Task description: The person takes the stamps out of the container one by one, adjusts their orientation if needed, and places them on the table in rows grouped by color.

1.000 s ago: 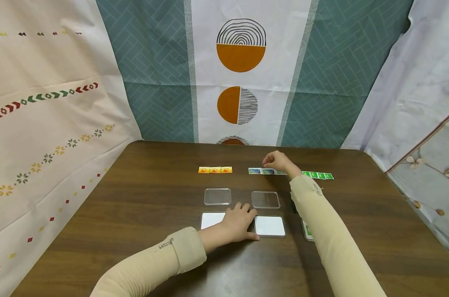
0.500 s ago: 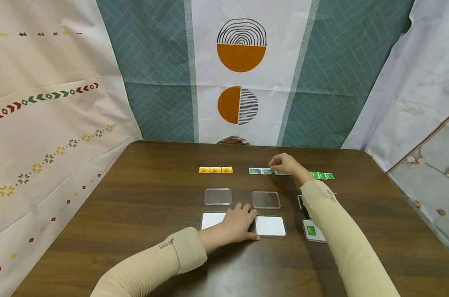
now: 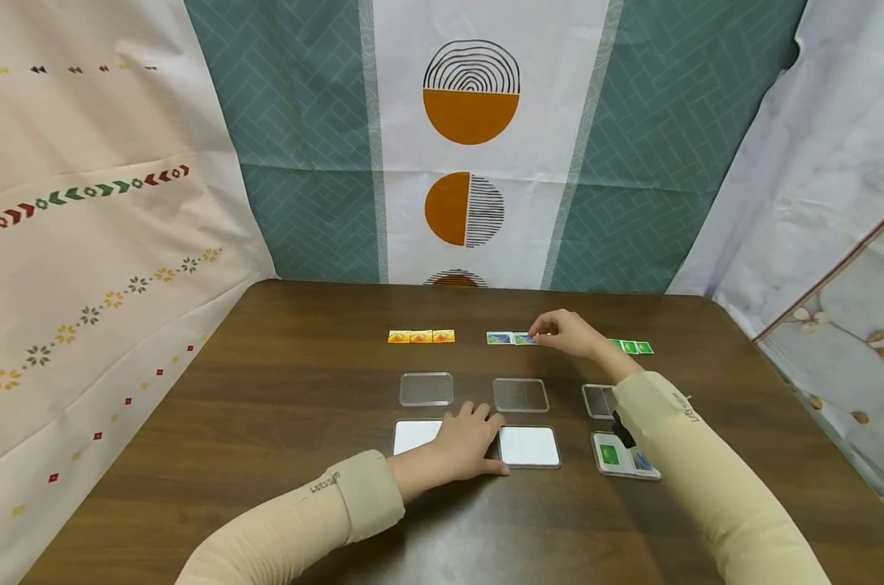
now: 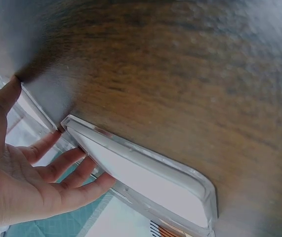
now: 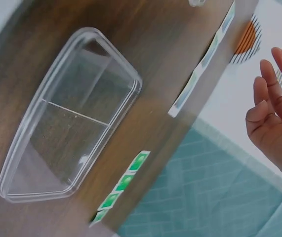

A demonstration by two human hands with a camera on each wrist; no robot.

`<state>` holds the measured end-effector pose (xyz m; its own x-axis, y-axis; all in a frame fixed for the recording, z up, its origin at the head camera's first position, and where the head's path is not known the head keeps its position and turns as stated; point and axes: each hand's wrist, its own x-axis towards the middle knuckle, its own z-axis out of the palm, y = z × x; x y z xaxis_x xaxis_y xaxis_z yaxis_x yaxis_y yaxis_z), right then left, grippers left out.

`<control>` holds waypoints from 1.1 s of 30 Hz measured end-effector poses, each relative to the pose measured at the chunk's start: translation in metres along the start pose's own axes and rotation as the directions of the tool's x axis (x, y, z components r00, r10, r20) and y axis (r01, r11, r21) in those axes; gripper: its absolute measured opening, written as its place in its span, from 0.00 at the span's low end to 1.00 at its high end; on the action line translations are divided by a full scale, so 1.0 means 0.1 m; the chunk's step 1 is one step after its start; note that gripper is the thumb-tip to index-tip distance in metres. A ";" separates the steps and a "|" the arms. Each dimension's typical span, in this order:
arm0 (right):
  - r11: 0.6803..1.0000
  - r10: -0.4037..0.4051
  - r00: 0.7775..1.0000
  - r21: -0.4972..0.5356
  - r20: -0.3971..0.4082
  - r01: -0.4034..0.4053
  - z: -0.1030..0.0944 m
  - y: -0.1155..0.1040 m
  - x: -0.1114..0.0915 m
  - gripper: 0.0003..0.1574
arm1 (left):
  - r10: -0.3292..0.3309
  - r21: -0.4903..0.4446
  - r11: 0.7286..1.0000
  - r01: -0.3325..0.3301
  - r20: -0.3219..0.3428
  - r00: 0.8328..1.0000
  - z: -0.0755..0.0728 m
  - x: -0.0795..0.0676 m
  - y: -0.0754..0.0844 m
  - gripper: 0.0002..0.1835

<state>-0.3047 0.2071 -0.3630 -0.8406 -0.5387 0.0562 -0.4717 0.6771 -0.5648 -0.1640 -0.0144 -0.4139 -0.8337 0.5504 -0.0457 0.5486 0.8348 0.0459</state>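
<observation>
My left hand (image 3: pixel 471 445) rests with fingers spread between two clear cases, a left one with a white insert (image 3: pixel 415 436) and a right one with a white insert (image 3: pixel 530 447). In the left wrist view its thumb (image 4: pixel 10 94) meets one case's edge, while other fingertips lie along the second case (image 4: pixel 141 173). At the back, my right hand (image 3: pixel 569 333) hovers by a row of blue picture stickers (image 3: pixel 511 338) and overlaps the row's right end. Its fingers bend loosely in the right wrist view, with nothing visible between them.
Orange stickers (image 3: pixel 422 336) lie back left, green stickers (image 3: pixel 635 347) back right. Three clear covers stand in a row: left cover (image 3: pixel 426 390), middle cover (image 3: pixel 521 396), right cover (image 3: pixel 599 401). A case with green and blue stickers (image 3: pixel 608 455) sits beside the right sleeve.
My right hand has shifted rightward along the blue row and slightly nearer. Its sleeve has uncovered the right-hand case and clear cover. The left hand stays in place.
</observation>
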 end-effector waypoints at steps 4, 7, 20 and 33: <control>0.999 -0.044 0.999 -0.020 0.013 0.044 -0.01 -0.09 -0.11 0.08 | 0.001 0.001 1.000 -0.001 0.007 1.000 -0.01 0.01 0.01 0.36; 0.998 -0.060 0.998 -0.036 0.017 0.061 -0.02 -0.11 -0.21 0.07 | 0.004 -0.002 1.000 -0.004 0.009 1.000 -0.01 0.01 0.01 0.36; 0.996 -0.084 0.996 0.016 0.017 0.084 -0.09 0.03 -0.66 0.09 | 0.009 -0.004 1.000 -0.009 0.001 1.000 -0.02 0.03 0.00 0.36; 0.989 -0.135 0.991 -0.059 0.007 0.135 -0.07 0.08 -1.16 0.08 | 0.006 -0.069 0.998 -0.005 0.023 1.000 -0.08 0.00 0.00 0.38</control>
<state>-0.2122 0.2782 -0.3683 -0.7674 -0.6285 0.1266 -0.5958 0.6262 -0.5029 -0.1649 -0.0142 -0.4063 -0.8285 0.5558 -0.0687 0.5468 0.8293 0.1150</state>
